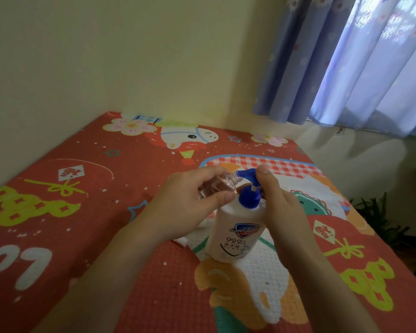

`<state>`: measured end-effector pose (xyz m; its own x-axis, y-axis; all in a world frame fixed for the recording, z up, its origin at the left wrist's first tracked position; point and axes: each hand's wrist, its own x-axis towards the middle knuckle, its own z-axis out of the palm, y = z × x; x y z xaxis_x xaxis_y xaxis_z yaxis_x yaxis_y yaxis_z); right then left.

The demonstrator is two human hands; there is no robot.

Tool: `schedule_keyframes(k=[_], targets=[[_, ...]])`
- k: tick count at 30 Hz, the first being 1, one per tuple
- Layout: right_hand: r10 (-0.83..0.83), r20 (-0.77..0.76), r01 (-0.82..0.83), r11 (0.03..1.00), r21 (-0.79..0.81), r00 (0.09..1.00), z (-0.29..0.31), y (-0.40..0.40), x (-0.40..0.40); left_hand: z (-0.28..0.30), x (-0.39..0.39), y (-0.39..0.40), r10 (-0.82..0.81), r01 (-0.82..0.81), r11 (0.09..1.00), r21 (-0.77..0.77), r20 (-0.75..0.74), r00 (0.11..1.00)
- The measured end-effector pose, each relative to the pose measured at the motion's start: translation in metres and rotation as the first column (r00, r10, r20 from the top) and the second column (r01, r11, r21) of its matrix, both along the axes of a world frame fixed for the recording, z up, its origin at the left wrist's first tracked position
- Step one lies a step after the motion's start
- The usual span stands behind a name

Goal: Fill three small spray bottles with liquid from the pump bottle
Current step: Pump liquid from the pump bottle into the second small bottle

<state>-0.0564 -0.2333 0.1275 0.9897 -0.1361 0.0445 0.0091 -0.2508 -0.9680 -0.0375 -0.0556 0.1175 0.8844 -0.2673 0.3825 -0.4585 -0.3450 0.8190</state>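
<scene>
Head view: a filling step is judged to be in hand. A clear small spray bottle (213,187), cap off, is gripped by the curled fingers of the left hand (190,203) and tilted so that its open neck meets the blue pump nozzle (246,175) of the white Safeguard pump bottle (235,234), which stands on a white cloth (195,236) over the red patterned mat (82,188). The right hand (281,207) is wrapped round the pump head, thumb on top. A downward press with the neck kept aligned is called for next. The fill level cannot be told; the pump bottle is opaque.
</scene>
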Motion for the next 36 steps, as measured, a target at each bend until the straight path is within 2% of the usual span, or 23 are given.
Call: schedule_keyframes(k=[7,22,36], targets=[[0.021,-0.043,-0.021,1.0,0.016,0.999,0.0004,-0.0029,0.0013,-0.0011,0.0013,-0.0009,0.004,-0.004,1.0,0.019,-0.003,1.0],[0.026,0.004,-0.026,1.0,0.011,1.0,0.0034,-0.0019,-0.0007,-0.0049,0.0037,0.0038,0.012,-0.009,0.997,0.08,-0.033,0.999],[0.028,-0.069,-0.026,0.999,0.029,0.997,0.0024,0.0003,0.0012,-0.0002,0.0007,-0.0002,-0.024,0.024,1.0,0.005,-0.01,1.0]])
